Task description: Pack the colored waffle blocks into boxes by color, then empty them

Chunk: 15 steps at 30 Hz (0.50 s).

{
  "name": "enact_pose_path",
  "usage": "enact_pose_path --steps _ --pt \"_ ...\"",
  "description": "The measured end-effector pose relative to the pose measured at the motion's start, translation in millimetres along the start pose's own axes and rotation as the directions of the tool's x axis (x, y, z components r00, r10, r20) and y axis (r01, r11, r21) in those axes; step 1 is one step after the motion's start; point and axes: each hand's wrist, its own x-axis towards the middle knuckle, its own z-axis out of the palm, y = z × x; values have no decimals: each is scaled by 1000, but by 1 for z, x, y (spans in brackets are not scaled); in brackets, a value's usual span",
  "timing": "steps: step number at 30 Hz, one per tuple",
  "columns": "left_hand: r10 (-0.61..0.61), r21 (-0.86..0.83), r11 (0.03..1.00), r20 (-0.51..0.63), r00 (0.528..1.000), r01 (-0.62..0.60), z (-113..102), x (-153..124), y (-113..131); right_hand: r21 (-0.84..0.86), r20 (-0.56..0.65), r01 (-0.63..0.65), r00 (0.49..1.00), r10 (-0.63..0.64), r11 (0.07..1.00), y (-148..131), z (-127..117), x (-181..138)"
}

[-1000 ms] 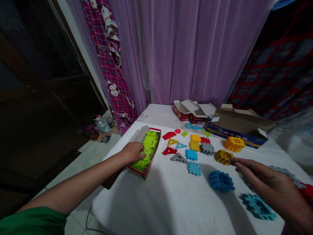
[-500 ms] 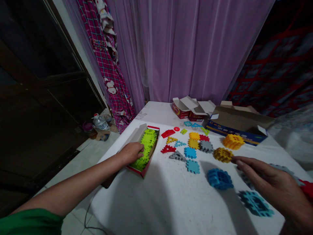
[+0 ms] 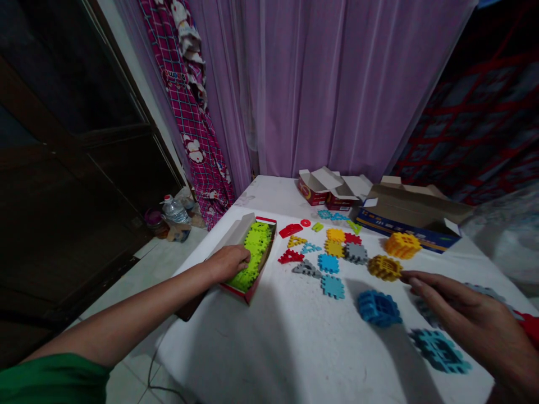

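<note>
My left hand (image 3: 229, 264) reaches over the long red-edged box (image 3: 257, 292), its fingers curled down against the lime-green toothed plastic building blocks (image 3: 256, 241) packed inside. Its fingertips are hidden, so what they hold does not show. On the right, my right hand (image 3: 467, 308) has its fingers stretched out. Their tips are at the edge of a dark-yellow stack of square blocks (image 3: 385, 268); whether they touch is unclear. A blue stack (image 3: 379, 308) and teal frame blocks (image 3: 442, 350) lie near that hand. Grey blocks are partly hidden behind it.
Loose red, yellow, grey and blue toothed pieces (image 3: 332, 264) lie mid-table. A bright yellow stack (image 3: 403, 245) stands behind the dark-yellow one. Small red cartons (image 3: 311, 193) and a large blue carton (image 3: 404, 230) stand open at the back. Purple curtains (image 3: 328, 84) hang behind.
The view has shifted slightly. Both hands and the blocks keep practically the same places.
</note>
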Motion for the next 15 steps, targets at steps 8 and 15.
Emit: enact_pose_path --steps 8,15 --pt "13 28 1000 33 999 -14 -3 -1 3 -7 -14 -35 999 35 999 -3 -4 3" --pt "-86 83 993 -31 996 89 -25 3 8 12 -57 21 998 -20 1000 -4 -6 4"
